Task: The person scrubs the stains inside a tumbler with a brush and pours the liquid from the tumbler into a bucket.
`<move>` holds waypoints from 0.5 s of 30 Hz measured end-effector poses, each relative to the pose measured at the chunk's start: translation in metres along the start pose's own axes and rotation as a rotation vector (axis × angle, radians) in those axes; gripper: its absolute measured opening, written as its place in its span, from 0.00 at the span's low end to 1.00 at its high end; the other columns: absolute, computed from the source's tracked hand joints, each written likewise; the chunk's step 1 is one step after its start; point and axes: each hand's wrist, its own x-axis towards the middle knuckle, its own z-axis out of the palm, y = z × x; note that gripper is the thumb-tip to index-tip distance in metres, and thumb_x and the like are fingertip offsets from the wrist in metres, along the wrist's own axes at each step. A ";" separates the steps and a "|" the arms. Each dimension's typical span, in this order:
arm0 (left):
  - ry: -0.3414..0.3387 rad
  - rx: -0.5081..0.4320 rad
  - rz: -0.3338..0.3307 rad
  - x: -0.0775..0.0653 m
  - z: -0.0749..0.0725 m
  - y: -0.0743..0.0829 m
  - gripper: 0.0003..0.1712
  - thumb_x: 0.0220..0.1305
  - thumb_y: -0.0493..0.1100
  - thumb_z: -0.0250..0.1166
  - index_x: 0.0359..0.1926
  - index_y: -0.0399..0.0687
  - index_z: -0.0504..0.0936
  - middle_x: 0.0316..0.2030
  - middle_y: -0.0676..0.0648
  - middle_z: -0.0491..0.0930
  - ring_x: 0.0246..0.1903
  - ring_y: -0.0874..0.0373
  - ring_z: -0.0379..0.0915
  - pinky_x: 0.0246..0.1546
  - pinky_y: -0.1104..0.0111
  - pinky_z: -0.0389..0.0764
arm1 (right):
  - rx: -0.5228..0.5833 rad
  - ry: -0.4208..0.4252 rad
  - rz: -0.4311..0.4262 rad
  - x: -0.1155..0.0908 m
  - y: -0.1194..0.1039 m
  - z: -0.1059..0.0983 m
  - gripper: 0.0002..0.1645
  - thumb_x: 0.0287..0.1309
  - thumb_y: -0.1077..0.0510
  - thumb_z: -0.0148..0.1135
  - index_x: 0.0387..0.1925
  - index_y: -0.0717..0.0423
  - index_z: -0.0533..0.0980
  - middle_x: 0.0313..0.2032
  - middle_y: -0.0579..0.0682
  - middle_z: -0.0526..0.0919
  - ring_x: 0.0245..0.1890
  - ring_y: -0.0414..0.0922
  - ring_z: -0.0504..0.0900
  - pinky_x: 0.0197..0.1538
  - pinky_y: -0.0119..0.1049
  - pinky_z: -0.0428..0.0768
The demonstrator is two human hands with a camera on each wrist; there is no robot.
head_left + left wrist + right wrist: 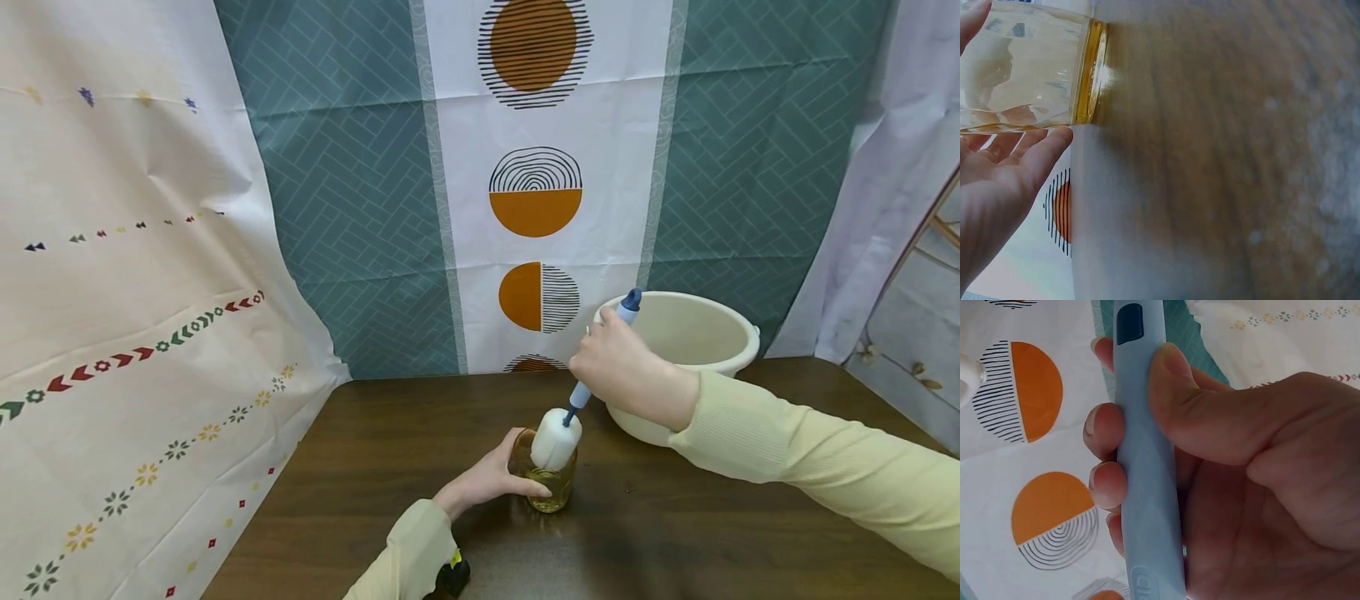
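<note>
My left hand (pixel 487 477) holds an amber drinking glass (pixel 553 493) on the brown table, thumb on the near side and fingers round the far side. In the left wrist view the thick base of the glass (pixel 1089 72) is right at the tabletop. A bottle brush with a white sponge head (pixel 556 442) leans into the mouth of the glass, its head partly inside. My right hand (pixel 630 367) grips its light blue handle (pixel 1147 444) from above, the dark blue end sticking up past the fist. The right wrist view shows fingers and thumb wrapped round this handle.
A large cream basin (pixel 686 329) stands behind my right forearm, partly hidden by it. The dark wooden table (pixel 405 417) ends at a patterned hanging cloth (pixel 360 208) at the back. An embroidered white cloth (pixel 150 333) drapes along the left side.
</note>
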 end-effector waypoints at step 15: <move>-0.024 -0.047 0.055 0.001 0.001 -0.001 0.40 0.49 0.49 0.70 0.59 0.57 0.57 0.51 0.54 0.64 0.51 0.59 0.61 0.46 0.59 0.66 | -0.023 0.028 -0.015 -0.004 -0.004 -0.006 0.10 0.41 0.60 0.69 0.15 0.48 0.75 0.16 0.47 0.75 0.21 0.46 0.72 0.32 0.40 0.64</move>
